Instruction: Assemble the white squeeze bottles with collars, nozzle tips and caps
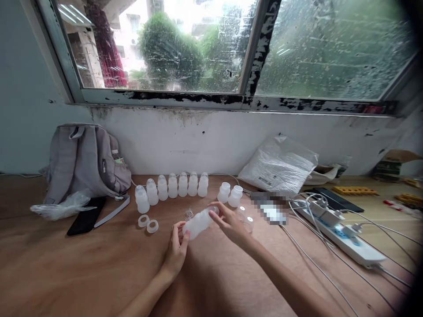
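Note:
A frosted white baby bottle is tilted between my two hands above the table. My left hand is closed round its lower end. The fingers of my right hand are pinched on its upper end, where a clear cover partly shows. Just behind the bottle lies a small clear teat. Two white collar rings rest on the left. Several capped bottles stand in a row at the back. Two open-necked bottles stand right of them. Clear domed pieces lie beside my right wrist.
A grey backpack, a plastic bag and a dark flat object are on the left. At right are a silvery package, a white power strip with trailing cables, and a black flat device. A wall with a window is behind.

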`<state>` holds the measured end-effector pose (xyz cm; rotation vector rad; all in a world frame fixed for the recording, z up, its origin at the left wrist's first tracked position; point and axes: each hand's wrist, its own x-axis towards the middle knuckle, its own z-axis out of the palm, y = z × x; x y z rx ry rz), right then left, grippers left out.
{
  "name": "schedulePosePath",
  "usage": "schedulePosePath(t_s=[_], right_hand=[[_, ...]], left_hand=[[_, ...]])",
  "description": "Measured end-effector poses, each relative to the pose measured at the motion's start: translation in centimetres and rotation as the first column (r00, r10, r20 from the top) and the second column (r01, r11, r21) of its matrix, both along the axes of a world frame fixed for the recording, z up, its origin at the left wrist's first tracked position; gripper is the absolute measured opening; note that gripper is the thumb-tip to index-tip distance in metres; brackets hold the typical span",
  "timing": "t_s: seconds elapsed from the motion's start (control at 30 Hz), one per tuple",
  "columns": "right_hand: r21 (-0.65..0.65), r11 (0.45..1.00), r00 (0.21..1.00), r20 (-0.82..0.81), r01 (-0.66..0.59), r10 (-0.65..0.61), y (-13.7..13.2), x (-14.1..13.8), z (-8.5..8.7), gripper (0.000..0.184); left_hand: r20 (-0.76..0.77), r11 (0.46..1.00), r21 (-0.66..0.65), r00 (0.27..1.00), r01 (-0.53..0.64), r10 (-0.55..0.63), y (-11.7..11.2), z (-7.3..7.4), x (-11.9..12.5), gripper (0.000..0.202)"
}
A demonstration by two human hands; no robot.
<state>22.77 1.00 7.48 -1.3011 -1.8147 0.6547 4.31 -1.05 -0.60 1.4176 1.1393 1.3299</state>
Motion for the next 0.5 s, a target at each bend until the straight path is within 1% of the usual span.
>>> schedulePosePath(t_s=[0.07,0.13,0.17,0.23,0.3,0.37,0.4,0.5], right_hand=[[0.128,0.992,0.982,0.185,0.013,-0.037,1.9,1.2,1.3,0.028],[0.186,0.982,0.936,0.336,0.039,-0.101,4.3,2.5,2.1,0.027],[0.226,0.972,0.905,0.395,0.07,-0.157,5.5,3.0,2.3,0.027],[0.292,0.948,0.813,0.517,0.13,-0.27,7.9,3.9,2.6,0.026],[0.306,0.935,0.692,0.636,0.18,-0.342,10.0,4.2,2.7,0.026],[0.3,0.928,0.611,0.699,0.221,-0.371,11.5,4.2,2.7,0.026],[0.296,0.925,0.59,0.712,0.237,-0.379,12.2,4.1,2.6,0.026],[0.288,0.918,0.565,0.724,0.274,-0.396,13.6,3.8,2.2,0.027]], left_hand=[[-0.036,0.999,-0.007,0.999,-0.036,0.036,0.6,-0.9,-0.3,0.026],[-0.082,0.996,-0.004,0.993,-0.086,0.085,1.1,-1.4,-0.8,0.025],[-0.104,0.994,0.004,0.989,-0.106,0.106,1.4,-1.5,-1.1,0.024],[-0.15,0.991,0.031,0.98,-0.128,0.131,1.8,-1.5,-1.6,0.022],[-0.192,0.988,0.066,0.97,-0.137,0.147,2.0,-1.4,-2.0,0.02],[-0.22,0.985,0.101,0.963,-0.138,0.157,2.1,-1.3,-2.3,0.018],[-0.23,0.984,0.117,0.96,-0.137,0.161,2.1,-1.3,-2.3,0.017],[-0.263,0.979,0.159,0.951,-0.126,0.165,2.1,-1.3,-2.5,0.017]])
